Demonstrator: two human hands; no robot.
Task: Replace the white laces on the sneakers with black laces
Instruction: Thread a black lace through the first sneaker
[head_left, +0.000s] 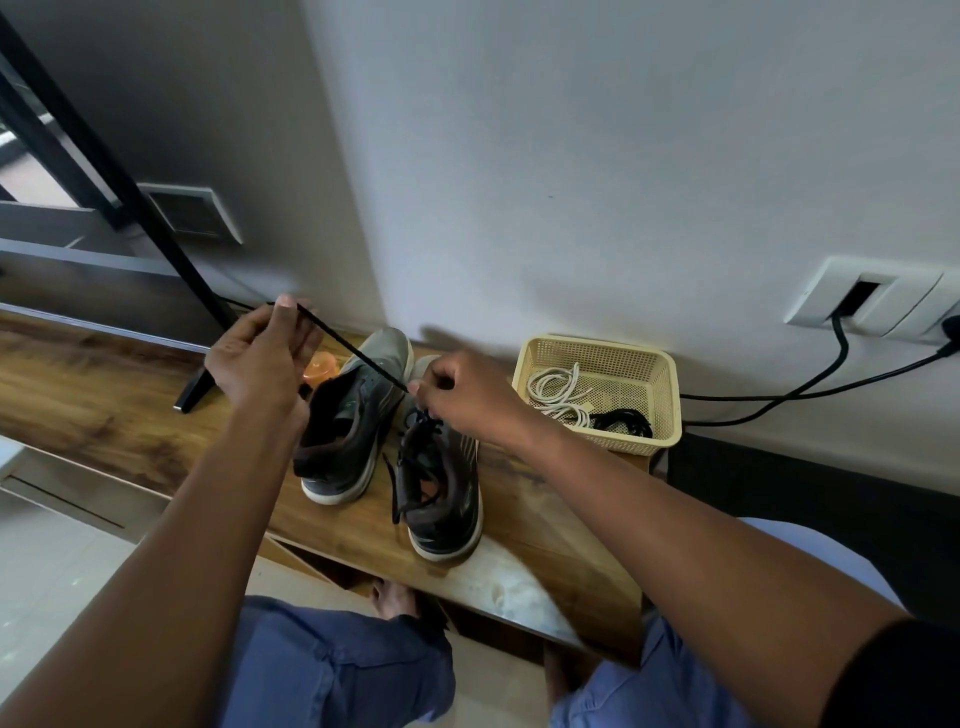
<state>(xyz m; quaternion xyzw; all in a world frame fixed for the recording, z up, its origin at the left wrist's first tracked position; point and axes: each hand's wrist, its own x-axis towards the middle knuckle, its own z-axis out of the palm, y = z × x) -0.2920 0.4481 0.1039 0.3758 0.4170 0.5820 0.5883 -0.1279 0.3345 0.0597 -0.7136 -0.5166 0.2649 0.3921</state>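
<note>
Reaching forward over a wooden bench, both bare forearms extend from the bottom corners, hands apart. Left hand raised above the left sneaker, fingers curled, pinching the black lace near its end up at the fingertips. Lace runs taut and diagonal down to the right hand, which pinches it just above the eyelets of the right sneaker, fingers curled in. Right sneaker partly laced in black, one loose black end hanging off its left side. Left sneaker shows no lace, tongue open. Sneakers stand side by side, toes to the wall. Cream basket just right of them holds white laces and another black lace. Orange object behind the left hand, mostly hidden, can't identify. Right hand's fingertips and the eyelet being threaded hard to make out.
</note>
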